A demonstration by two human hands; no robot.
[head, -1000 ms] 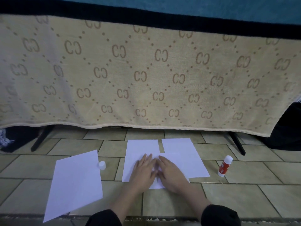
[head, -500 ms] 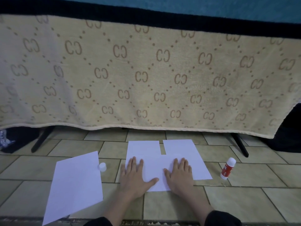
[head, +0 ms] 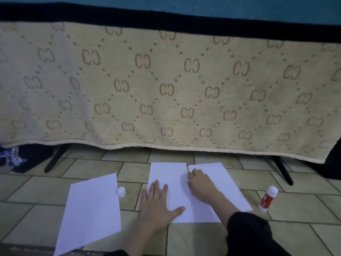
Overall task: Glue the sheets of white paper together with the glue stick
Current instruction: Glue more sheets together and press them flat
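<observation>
White paper sheets lie overlapped on the tiled floor: a left sheet (head: pixel 167 174), a right sheet (head: pixel 223 180), and a third one (head: pixel 195 213) laid across their near ends. My left hand (head: pixel 156 202) presses flat on the left part, fingers spread. Over the seam between the two far sheets, my right hand (head: pixel 199 183) presses down with its fingers bent at the tips. A separate white sheet (head: pixel 90 211) lies at the left. The red and white glue stick (head: pixel 268 198) stands uncapped at the right, and its white cap (head: pixel 121 191) sits beside the loose sheet.
A beige patterned blanket (head: pixel 166 85) hangs over a rack just beyond the papers. The rack's black legs (head: pixel 283 171) stand on the floor tiles (head: pixel 304 204) at both sides. Dark cloth (head: pixel 13 159) lies at the far left.
My right hand has slid forward from the near sheet up to the seam of the two far sheets. My left hand stayed flat on the left part.
</observation>
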